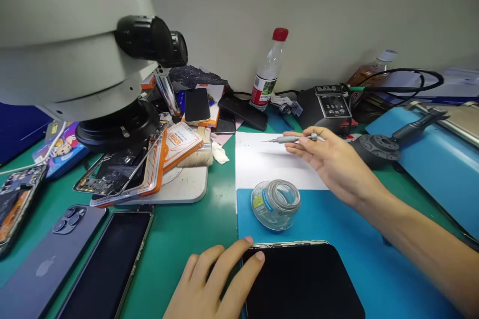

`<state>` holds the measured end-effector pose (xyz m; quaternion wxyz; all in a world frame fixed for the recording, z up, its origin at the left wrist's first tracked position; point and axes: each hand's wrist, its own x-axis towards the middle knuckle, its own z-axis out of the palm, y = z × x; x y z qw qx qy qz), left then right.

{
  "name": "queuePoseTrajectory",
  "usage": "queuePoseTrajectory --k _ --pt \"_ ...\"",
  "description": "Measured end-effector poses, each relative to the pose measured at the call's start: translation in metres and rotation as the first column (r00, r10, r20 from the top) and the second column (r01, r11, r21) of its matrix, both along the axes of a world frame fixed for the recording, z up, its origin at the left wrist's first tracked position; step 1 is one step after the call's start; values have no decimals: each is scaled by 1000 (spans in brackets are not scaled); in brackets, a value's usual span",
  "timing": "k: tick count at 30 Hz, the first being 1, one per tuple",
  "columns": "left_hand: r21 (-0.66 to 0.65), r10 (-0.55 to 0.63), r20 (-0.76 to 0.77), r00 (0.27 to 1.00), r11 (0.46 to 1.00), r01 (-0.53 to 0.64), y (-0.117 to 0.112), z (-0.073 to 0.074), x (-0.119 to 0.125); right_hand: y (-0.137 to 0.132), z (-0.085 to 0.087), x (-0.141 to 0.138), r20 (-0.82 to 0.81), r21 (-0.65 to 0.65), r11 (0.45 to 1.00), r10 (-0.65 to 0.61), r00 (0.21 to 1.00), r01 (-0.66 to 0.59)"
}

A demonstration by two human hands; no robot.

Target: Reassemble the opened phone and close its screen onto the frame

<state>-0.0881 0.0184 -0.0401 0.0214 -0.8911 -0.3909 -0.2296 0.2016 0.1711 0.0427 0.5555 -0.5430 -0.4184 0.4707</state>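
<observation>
In right hand [335, 162], screwdriver [287, 139] crosswise, tip [274, 140] leftward

The one head view looks forward and down, close over the workbench [220, 214], facing the wall [213, 20]

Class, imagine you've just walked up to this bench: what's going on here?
A person's right hand holds a slim grey tool, its thin tip pointing left above a white sheet. The left hand has fingertips at the upper-left corner of a dark-screened device. Just beyond it, a glass jar stands on a blue mat.
</observation>
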Motion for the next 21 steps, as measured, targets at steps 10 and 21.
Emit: queuePoseTrajectory --k 10,21 --pt "-69 -10 69 998 998 15 2 39 6 -118 20 57 -106 65 927 -360 927 368" --pt "-551 434 208 876 793 -262 12 56 38 -214 -29 72 -227 -64 772 -628 744 632"
